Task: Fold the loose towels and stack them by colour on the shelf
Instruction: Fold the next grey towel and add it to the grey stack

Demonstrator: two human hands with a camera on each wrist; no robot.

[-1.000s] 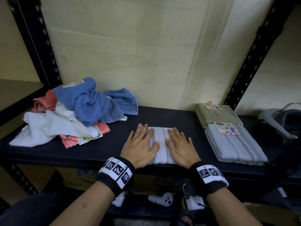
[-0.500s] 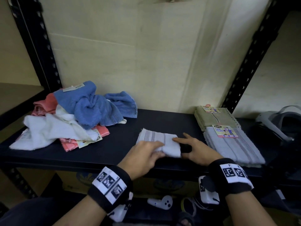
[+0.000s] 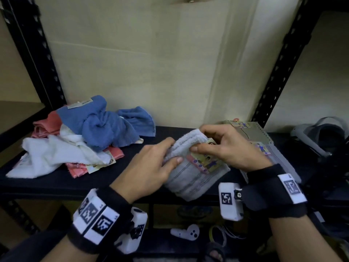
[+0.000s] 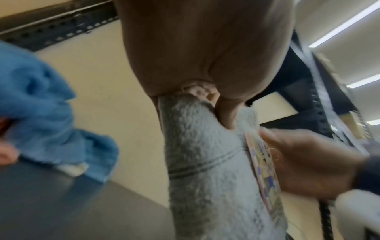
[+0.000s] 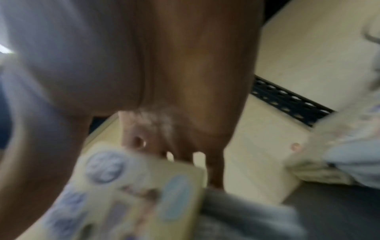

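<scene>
A folded grey striped towel (image 3: 190, 176) with a printed card label (image 3: 204, 163) is lifted off the black shelf (image 3: 56, 182), tilted on edge between both hands. My left hand (image 3: 156, 163) grips its left side, thumb on the front face; the left wrist view shows this towel (image 4: 205, 162) pinched under the palm. My right hand (image 3: 224, 146) grips the top right edge by the label (image 5: 144, 186). Partly hidden behind my right hand lie a folded grey towel (image 3: 283, 159) and a folded olive towel (image 3: 251, 131). The right wrist view is blurred.
A loose heap of blue (image 3: 102, 125), white (image 3: 52, 154) and pink (image 3: 47, 123) towels lies at the shelf's left. Black perforated uprights (image 3: 279, 69) frame the bay. A grey headset (image 3: 321, 135) sits far right. A white controller (image 3: 187, 232) lies on the shelf below.
The grey towel lay flat under both palms, then both hands took it by the edges; now it is raised off the shelf and turned so its label faces me.
</scene>
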